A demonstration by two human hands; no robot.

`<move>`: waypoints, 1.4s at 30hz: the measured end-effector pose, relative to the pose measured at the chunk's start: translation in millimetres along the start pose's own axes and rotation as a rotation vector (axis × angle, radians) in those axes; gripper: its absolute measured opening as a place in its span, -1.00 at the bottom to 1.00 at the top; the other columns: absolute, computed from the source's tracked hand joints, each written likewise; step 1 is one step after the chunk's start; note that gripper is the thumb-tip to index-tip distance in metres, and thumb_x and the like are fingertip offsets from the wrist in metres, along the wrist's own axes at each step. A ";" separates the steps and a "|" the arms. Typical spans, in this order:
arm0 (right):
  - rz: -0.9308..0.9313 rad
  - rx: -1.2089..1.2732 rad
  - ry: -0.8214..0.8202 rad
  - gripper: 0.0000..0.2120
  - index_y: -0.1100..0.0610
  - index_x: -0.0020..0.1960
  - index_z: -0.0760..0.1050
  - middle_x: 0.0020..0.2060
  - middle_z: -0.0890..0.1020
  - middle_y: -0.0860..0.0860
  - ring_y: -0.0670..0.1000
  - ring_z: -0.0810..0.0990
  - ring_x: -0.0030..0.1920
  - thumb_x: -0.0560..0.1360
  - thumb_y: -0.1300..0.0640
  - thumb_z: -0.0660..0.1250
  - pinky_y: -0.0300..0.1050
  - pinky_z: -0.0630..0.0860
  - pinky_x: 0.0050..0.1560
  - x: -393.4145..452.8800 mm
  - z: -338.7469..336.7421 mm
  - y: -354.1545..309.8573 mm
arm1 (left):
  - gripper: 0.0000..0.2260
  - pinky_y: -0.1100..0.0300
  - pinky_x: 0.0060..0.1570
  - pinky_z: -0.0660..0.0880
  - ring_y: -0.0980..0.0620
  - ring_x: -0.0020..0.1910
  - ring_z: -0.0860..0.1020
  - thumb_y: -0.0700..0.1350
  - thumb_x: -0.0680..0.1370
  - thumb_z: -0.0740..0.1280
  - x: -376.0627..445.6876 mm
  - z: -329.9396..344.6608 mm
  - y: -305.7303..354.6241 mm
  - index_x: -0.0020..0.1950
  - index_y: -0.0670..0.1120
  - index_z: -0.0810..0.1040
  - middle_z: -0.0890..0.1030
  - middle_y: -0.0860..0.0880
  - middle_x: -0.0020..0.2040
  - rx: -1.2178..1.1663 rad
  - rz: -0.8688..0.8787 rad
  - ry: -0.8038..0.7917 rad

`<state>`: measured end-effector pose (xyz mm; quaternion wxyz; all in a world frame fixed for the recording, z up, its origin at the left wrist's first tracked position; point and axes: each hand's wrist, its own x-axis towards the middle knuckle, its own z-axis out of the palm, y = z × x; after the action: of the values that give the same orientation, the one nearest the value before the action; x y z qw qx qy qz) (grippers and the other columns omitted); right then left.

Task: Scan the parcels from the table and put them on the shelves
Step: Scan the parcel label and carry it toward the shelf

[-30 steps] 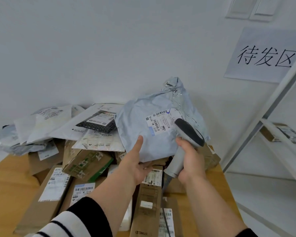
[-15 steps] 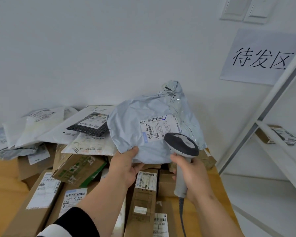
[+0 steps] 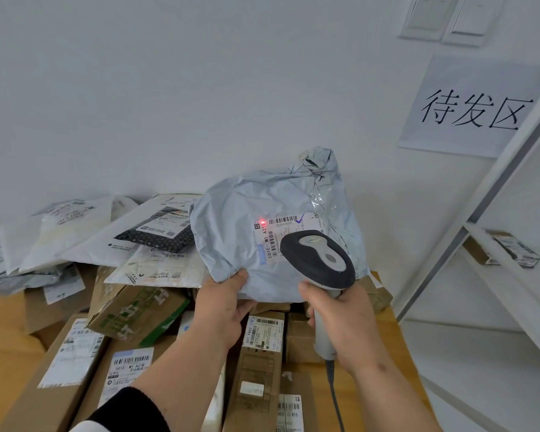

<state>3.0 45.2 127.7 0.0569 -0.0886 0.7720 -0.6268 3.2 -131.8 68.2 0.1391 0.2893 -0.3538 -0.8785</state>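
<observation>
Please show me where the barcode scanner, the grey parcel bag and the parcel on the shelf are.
barcode scanner (image 3: 320, 260): head view, on its dark head.
grey parcel bag (image 3: 231, 232): head view, on its bare left side.
parcel on the shelf (image 3: 512, 248): head view, on its labelled top.

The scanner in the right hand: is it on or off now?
On. The scanner casts a red light spot on the grey parcel's label.

We have one view only, worn on the head, looking forward and slightly down; our left hand (image 3: 220, 310) and right hand (image 3: 346, 322) sit close below centre; the wall (image 3: 169, 88) rises just beyond them.
</observation>
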 end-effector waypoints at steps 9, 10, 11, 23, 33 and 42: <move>-0.059 -0.099 0.039 -0.79 0.30 -0.20 0.51 -0.48 0.52 0.04 -0.04 0.49 -0.40 0.46 0.17 0.44 -0.20 0.47 -0.34 -2.6 -1.6 -2.1 | -0.65 -0.05 -0.11 0.63 -0.16 0.08 0.64 -0.32 0.56 0.36 -3.2 0.3 3.0 0.31 -0.05 0.50 0.65 -0.09 0.14 0.010 0.014 0.011; -0.058 -0.102 0.043 -0.79 0.30 -0.19 0.51 -0.48 0.52 0.06 -0.04 0.49 -0.40 0.46 0.17 0.44 -0.17 0.48 -0.33 -2.7 -1.5 -2.4 | -0.65 -0.03 -0.13 0.63 -0.16 0.07 0.64 -0.32 0.56 0.36 -3.1 0.3 3.1 0.30 -0.05 0.51 0.65 -0.10 0.14 0.013 0.013 0.015; -0.056 -0.108 0.048 -0.80 0.30 -0.18 0.53 -0.47 0.53 0.10 -0.04 0.50 -0.39 0.46 0.16 0.45 -0.14 0.50 -0.31 -2.9 -1.6 -2.8 | -0.66 -0.02 -0.16 0.63 -0.16 0.08 0.64 -0.31 0.56 0.37 -2.9 0.0 3.1 0.30 -0.06 0.51 0.65 -0.10 0.14 0.018 0.013 0.016; -0.045 -0.122 0.058 -0.82 0.29 -0.11 0.55 -0.37 0.57 0.19 0.00 0.51 -0.36 0.46 0.16 0.45 -0.06 0.51 -0.26 -4.3 -4.8 -5.2 | -0.66 -0.04 -0.10 0.63 -0.16 0.11 0.63 -0.31 0.56 0.36 -5.1 1.0 2.7 0.31 -0.07 0.51 0.64 -0.10 0.16 0.020 0.022 0.030; -0.031 -0.103 0.041 -0.81 0.28 -0.14 0.54 -0.41 0.57 0.16 -0.01 0.52 -0.37 0.47 0.14 0.44 -0.18 0.48 -0.31 -1.3 -8.0 -2.2 | -0.68 -0.02 -0.13 0.61 -0.14 0.08 0.62 -0.32 0.56 0.36 -6.2 3.3 0.9 0.28 -0.07 0.51 0.64 -0.09 0.13 0.015 0.035 0.047; 0.064 0.065 0.055 -0.93 0.07 -0.12 0.58 -0.34 0.63 -0.01 -0.02 0.61 -0.27 0.47 0.16 0.47 -0.30 0.52 -0.39 -1.4 -16.3 10.6 | -0.77 -0.09 -0.09 0.61 -0.16 0.10 0.61 -0.32 0.56 0.36 -13.2 7.7 -2.6 0.09 0.00 0.55 0.63 -0.09 0.13 -0.039 0.005 0.032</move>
<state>0.4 63.2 120.7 0.0584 -0.0448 0.7549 -0.6517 9.0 -119.8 76.2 0.1525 0.2996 -0.3352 -0.8801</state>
